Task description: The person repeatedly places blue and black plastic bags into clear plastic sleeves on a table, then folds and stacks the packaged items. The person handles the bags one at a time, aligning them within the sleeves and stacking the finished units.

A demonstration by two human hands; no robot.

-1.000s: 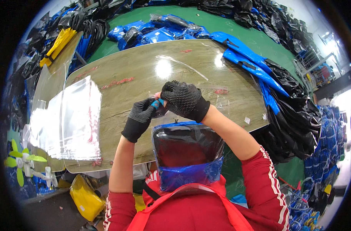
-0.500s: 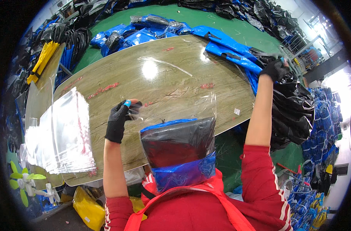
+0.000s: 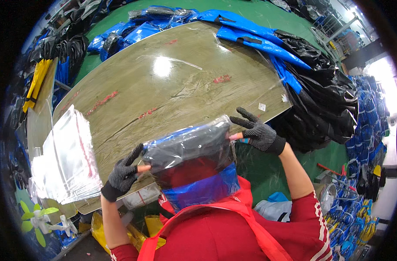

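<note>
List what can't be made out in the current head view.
All in the head view:
- Packet: underside hidden by its own upper face.
- Yellow bag: partly hidden behind the left forearm.
- Label: print too small.
- Left sleeve: cut off by the lower edge.

Dotted black gloves [image 3: 263,135], white-striped red sleeves [image 3: 302,219]
</note>
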